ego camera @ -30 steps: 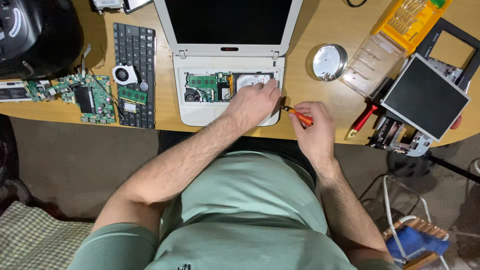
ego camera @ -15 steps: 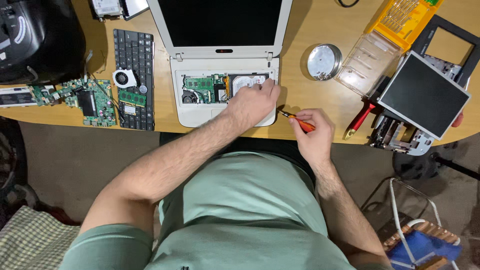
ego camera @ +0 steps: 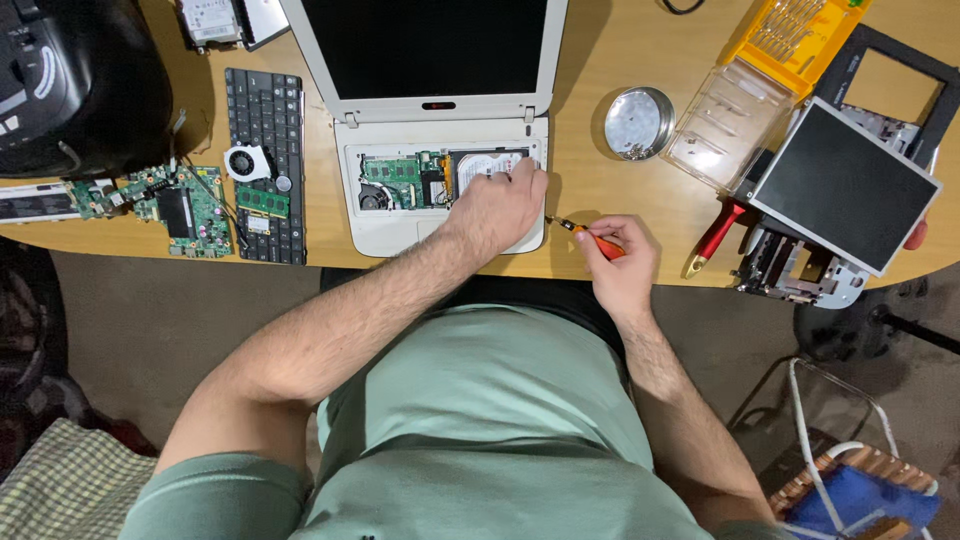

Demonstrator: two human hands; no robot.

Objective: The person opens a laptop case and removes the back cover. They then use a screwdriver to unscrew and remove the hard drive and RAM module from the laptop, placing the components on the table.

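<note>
The left hand (ego camera: 500, 205) lies palm-down on the opened base of the white laptop (ego camera: 440, 100), fingers spread over the exposed hard drive (ego camera: 484, 162) at the right side of the bay; whether the fingers grip the drive cannot be told. The right hand (ego camera: 618, 262) is closed around an orange-handled screwdriver (ego camera: 585, 233), its tip pointing toward the laptop's right edge, just short of it. The right hand rests at the near edge of the counter (ego camera: 600, 60), just beside the left hand.

Open counter surface lies directly beyond the right hand, up to the round metal dish (ego camera: 640, 122). Farther to its right are a clear plastic case (ego camera: 725, 125), a red-handled tool (ego camera: 712, 238) and a dismantled display unit (ego camera: 845, 185) that overhangs the near edge. Left of the left hand: a detached keyboard (ego camera: 265, 165) carrying a small fan (ego camera: 247, 161), then a green circuit board (ego camera: 170, 205) at the counter edge.

Compared with the earlier frames, both hands keep nearly the same posture; the left hand sits slightly farther over the drive, and the screwdriver remains outside the laptop.
</note>
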